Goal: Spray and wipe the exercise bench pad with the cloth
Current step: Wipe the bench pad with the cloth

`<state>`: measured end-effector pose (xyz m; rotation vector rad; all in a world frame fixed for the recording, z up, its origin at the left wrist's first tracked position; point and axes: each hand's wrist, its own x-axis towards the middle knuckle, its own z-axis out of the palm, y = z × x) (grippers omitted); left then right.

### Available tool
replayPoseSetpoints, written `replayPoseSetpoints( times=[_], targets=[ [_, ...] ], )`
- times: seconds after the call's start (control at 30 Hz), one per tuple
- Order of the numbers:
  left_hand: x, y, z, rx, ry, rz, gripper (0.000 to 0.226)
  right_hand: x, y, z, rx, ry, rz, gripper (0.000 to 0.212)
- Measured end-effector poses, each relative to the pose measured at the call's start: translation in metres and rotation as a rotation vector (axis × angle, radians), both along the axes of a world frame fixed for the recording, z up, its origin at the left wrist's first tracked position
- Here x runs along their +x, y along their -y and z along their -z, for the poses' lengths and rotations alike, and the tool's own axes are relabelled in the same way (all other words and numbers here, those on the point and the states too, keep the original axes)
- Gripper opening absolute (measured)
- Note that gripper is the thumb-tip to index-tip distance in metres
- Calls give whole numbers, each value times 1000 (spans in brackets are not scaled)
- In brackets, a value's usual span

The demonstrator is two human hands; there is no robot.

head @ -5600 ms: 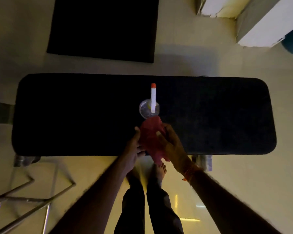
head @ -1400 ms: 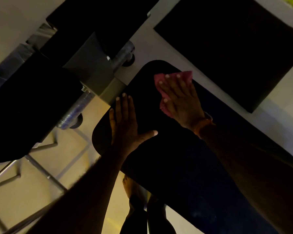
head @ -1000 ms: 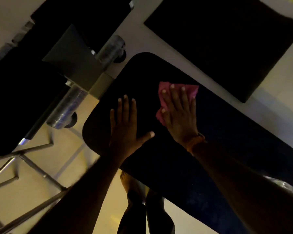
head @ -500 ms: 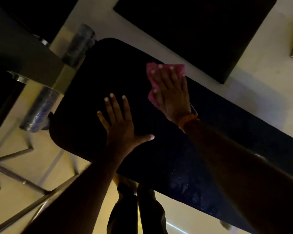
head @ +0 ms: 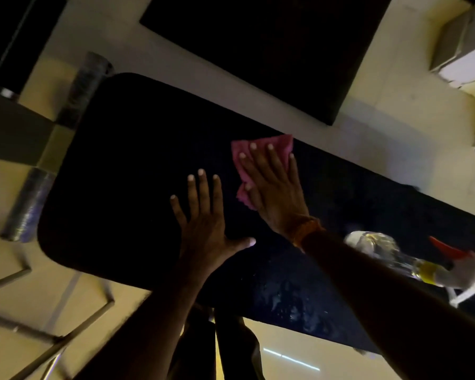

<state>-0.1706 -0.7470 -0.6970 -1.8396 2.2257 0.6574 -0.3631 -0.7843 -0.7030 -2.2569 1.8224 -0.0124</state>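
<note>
Dim floor, black bench pad (head: 126, 165), right hand (head: 272, 187) flat pressing pink cloth (head: 261, 149), left hand (head: 206, 226) splayed open, spray bottle (head: 390, 252) behind right forearm

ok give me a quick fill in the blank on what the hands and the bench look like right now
1. The right hand presses a ____ cloth flat on the bench pad.
2. The left hand lies flat on the pad with its fingers ____.
3. The spray bottle lies on its ____.

Missing words: pink; spread; side

Spray bottle (head: 412, 259) blurred, its base behind the right forearm (head: 381, 305).
</note>
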Motion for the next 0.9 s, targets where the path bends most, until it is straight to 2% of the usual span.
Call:
replayPoseSetpoints(
  times=[0.03, 0.13, 0.17, 0.2, 0.27, 0.3, 0.33, 0.43, 0.47, 0.53, 0.6, 0.63, 0.73, 0.77, 0.83, 0.9],
  targets=[
    [-1, 0, 1, 4, 9, -2, 150, -15, 2, 1, -17, -22, 19, 59],
    [1, 3, 4, 3, 33, 12, 151, -20, 15, 5, -8, -16, 503, 59],
    [0, 3, 5, 1, 38, 13, 151, -9, 13, 6, 10, 14, 543, 60],
    [0, 3, 5, 2, 38, 11, 152, 4, 5, 6, 1, 28, 441, 60],
    [-1, 2, 4, 8, 19, 13, 152, 0, -15, 10, -27, 0, 96, 59],
    [-1, 2, 5, 4, 12, 14, 152, -17, -17, 10, -33, -24, 20, 59],
    [0, 2, 5, -3, 9, 15, 152, -32, -14, 11, -55, -49, 64, 58],
    [0, 2, 7, -30, 2, 29, 150, -34, 0, 9, -23, -3, 609, 59],
    [1, 1, 8, -38, 4, 31, 150, -20, -1, 7, 5, 37, 653, 59],
    [1, 0, 9, -50, 3, 27, 149, 0, -18, 6, -14, 41, 369, 60],
    [2, 0, 10, -55, -5, 30, 148, -21, -30, 7, -39, 1, 95, 58],
    [2, -1, 10, -60, -5, 33, 148, -34, -28, 10, -66, -30, 125, 57],
    [2, -1, 12, -70, -5, 47, 149, -33, -19, 11, -36, -4, 647, 58],
    [2, -1, 12, -73, -5, 53, 149, -20, -19, 9, -17, 22, 696, 59],
    [3, -2, 10, -79, -14, 64, 147, -6, -33, 8, -12, 10, 455, 60],
    [5, -3, 7, -88, -35, 87, 142, -32, -43, 6, 1, -44, 189, 62]
  ],
)
